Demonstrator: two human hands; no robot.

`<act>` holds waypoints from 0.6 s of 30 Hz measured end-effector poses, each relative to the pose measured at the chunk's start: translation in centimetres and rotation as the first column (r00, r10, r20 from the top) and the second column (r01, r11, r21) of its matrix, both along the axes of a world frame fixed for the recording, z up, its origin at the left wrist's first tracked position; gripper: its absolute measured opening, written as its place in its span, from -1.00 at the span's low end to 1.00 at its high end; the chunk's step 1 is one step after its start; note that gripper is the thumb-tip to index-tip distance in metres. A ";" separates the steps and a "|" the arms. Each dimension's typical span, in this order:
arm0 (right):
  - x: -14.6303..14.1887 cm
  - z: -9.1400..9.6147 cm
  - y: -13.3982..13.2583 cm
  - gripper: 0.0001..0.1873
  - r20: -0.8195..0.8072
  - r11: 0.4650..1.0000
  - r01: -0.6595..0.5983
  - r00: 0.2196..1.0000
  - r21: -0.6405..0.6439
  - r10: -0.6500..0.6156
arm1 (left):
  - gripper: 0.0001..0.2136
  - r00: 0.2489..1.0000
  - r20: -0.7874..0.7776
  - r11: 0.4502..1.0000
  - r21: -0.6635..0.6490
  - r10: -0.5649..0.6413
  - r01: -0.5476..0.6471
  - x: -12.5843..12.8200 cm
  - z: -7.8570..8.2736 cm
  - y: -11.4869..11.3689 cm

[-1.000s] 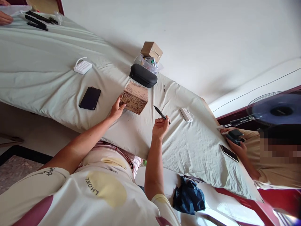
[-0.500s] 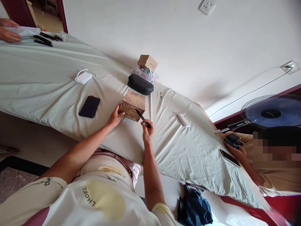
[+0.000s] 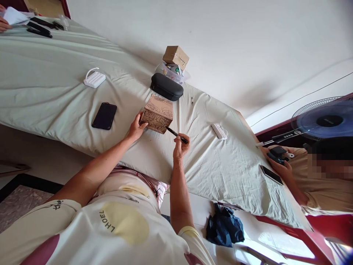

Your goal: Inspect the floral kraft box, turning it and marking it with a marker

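A small cardboard box (image 3: 157, 114) covered in black scribbled lines rests on the cloth-covered table. My left hand (image 3: 136, 127) grips its left side, thumb on the near face and the other fingers partly hidden behind. In my right hand (image 3: 181, 146) is a black marker (image 3: 178, 135), its tip at the lower right corner of the box's near face. Whether the tip touches the cardboard is too fine to tell. Just behind the box lies a black zip case (image 3: 167, 87).
A dark phone (image 3: 104, 116) and a white ribbed device (image 3: 94, 78) lie to the left. Another white device (image 3: 219, 131) lies right. A plain carton (image 3: 175, 56) sits on a plastic tub by the wall. At right, a person holds a black gadget (image 3: 278, 154) beside a fan (image 3: 328, 119).
My right hand and the marker have moved right, from the middle of the box's near face to its lower right corner. My left hand keeps its grip. The view has shifted slightly.
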State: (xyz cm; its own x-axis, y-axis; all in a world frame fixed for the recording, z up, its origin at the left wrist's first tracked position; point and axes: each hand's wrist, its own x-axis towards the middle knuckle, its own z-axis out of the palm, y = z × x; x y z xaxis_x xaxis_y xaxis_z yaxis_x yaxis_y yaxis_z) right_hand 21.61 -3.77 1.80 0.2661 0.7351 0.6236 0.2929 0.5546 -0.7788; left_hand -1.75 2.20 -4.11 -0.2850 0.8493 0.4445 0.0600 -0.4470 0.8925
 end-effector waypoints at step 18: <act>-1.2 0.0 -0.3 -0.72 0.289 0.988 -0.122 0.947 -0.091 0.143 | -0.45 0.991 -0.120 0.988 -0.137 0.056 -0.072 -0.1 0.0 -0.3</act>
State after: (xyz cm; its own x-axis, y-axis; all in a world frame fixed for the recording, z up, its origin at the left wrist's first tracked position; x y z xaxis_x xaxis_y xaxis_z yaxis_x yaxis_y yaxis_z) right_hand 20.45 -4.09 1.83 -0.0239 0.7964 0.6043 0.4420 0.5506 -0.7081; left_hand -1.82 1.89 -4.10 -0.2948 0.8874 0.3544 0.1904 -0.3088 0.9319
